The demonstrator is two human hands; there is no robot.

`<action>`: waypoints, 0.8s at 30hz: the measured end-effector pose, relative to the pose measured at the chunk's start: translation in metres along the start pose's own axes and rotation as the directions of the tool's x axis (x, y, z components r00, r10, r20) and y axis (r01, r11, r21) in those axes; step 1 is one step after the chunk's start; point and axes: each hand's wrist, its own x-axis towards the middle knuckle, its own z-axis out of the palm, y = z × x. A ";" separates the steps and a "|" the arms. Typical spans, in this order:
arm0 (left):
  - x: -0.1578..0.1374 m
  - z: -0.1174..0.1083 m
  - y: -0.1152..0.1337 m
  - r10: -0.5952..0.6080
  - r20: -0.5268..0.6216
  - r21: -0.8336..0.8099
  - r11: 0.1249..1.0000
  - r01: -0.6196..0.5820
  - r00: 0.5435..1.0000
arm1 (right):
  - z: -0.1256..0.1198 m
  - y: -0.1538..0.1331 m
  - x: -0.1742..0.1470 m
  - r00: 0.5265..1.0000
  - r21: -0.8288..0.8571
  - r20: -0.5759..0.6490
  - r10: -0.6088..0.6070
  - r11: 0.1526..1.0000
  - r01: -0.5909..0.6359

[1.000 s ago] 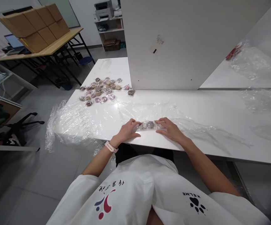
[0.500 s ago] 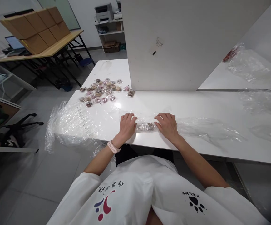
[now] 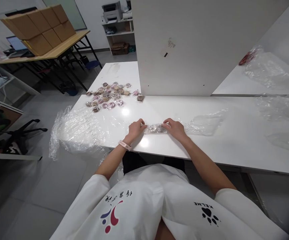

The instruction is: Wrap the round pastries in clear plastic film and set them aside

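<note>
A roll of clear bubble wrap (image 3: 155, 128) with small brownish wrapped pieces inside lies near the front edge of the white table (image 3: 234, 146). My left hand (image 3: 135, 129) pinches its left end, thumb and fingers closed on the film. At the other end my right hand (image 3: 174, 128) grips it in the same way. Loose clear film (image 3: 206, 124) trails from the roll to the right, past my right hand. What exactly the pieces inside are, the layers of film hide.
Several small individually wrapped sweets or cakes (image 3: 107, 96) lie piled at the table's left. A heap of bubble wrap (image 3: 79, 130) hangs over the left edge. A white upright panel (image 3: 171, 46) stands behind; more plastic film (image 3: 269, 73) lies far right.
Both hands and the roll have shifted slightly away from me, and the wrap has turned over between them. The trailing film on the right has swung farther back and shortened.
</note>
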 end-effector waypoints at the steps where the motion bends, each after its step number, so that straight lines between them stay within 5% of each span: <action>1: -0.001 0.000 0.004 0.002 -0.040 0.062 0.998 0.000 0.999 | -0.001 -0.003 0.002 0.998 -0.036 -0.059 -0.010 0.999 0.008; 4: -0.016 0.007 0.011 0.225 -0.149 0.267 0.947 -0.180 0.963 | 0.001 -0.006 -0.007 0.954 -0.134 -0.214 -0.208 0.974 0.182; 7: -0.033 0.023 0.011 0.369 -0.033 0.324 0.883 -0.339 0.929 | 0.009 -0.002 -0.023 0.936 -0.073 -0.184 -0.300 0.954 0.291; 11: -0.025 0.039 0.011 0.152 -0.054 0.200 0.970 -0.138 0.987 | 0.021 0.002 -0.034 0.958 0.056 -0.211 -0.193 0.976 0.209; 14: -0.009 0.039 0.025 -0.025 -0.200 -0.163 0.987 -0.008 0.980 | 0.029 -0.006 -0.036 0.962 0.218 -0.258 -0.094 0.964 0.152; 16: -0.006 0.035 0.042 -0.147 -0.223 -0.542 0.840 0.002 0.964 | 0.032 -0.015 -0.039 0.962 0.379 -0.270 -0.049 0.913 0.153; 18: -0.014 0.031 0.060 -0.177 -0.129 -0.858 0.513 -0.021 0.976 | 0.033 -0.024 -0.043 0.961 0.513 -0.275 0.007 0.847 0.140; 20: -0.027 0.029 0.075 -0.086 -0.033 -0.980 0.198 -0.016 0.996 | 0.030 -0.033 -0.046 0.958 0.593 -0.272 0.090 0.800 0.094; 22: -0.039 0.028 0.083 -0.001 -0.015 -0.997 0.080 -0.015 1.000 | 0.023 -0.041 -0.048 0.956 0.637 -0.256 0.143 0.769 0.055; 24: -0.045 0.028 0.084 -0.024 -0.042 -0.995 0.094 -0.039 0.999 | 0.014 -0.050 -0.053 0.961 0.640 -0.248 0.123 0.765 0.067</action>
